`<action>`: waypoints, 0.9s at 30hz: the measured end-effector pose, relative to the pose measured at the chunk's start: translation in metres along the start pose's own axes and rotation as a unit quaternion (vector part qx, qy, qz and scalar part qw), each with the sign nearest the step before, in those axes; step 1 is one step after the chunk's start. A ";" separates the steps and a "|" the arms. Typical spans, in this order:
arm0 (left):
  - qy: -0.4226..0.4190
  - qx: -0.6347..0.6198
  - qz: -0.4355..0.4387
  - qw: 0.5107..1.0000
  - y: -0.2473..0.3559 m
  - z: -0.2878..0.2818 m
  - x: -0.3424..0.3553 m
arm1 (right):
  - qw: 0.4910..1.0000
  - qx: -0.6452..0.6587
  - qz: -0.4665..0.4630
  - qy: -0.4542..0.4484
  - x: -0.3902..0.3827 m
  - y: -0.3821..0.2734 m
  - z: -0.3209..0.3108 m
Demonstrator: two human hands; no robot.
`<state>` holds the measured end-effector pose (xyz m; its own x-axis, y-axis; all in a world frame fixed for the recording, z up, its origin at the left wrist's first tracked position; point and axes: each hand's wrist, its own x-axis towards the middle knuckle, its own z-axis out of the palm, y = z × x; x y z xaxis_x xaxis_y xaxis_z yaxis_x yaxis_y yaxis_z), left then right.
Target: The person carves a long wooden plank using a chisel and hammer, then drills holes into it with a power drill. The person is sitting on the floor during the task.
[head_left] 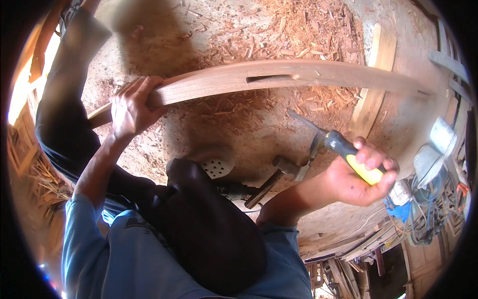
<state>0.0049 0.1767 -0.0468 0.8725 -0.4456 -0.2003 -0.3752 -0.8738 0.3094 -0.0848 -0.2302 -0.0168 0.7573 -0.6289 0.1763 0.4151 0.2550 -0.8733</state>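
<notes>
A long wooden beam (214,84) with a narrow slot cut into its face runs from left to right in front of me. My left hand (130,109) grips it near its left end, with the fingers over the top edge and the thumb on the near side. To the right, my right hand (366,174) is closed around the yellow and black handle of a chisel (343,145). Its thin metal blade points up and left toward the beam, apart from it. Below the blade lie a hammer (285,165) and a metal tool (309,158), partly hidden by my right forearm.
Wood shavings (298,30) cover much of the floor beyond the beam. A pale plank (368,112) lies crosswise under its right part. A perforated round plate (217,168) sits near my knee. Coiled cables (430,189) and a blue item (399,211) are at the right.
</notes>
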 end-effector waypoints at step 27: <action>0.052 -0.014 0.041 0.998 -0.004 -0.001 0.000 | 0.962 -0.146 -0.198 -0.114 0.009 0.013 0.119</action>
<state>0.0066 0.1806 -0.0473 0.8674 -0.4917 -0.0767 -0.4392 -0.8289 0.3465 -0.0131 -0.1452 0.0275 0.6738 -0.4475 0.5880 0.5597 -0.2105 -0.8015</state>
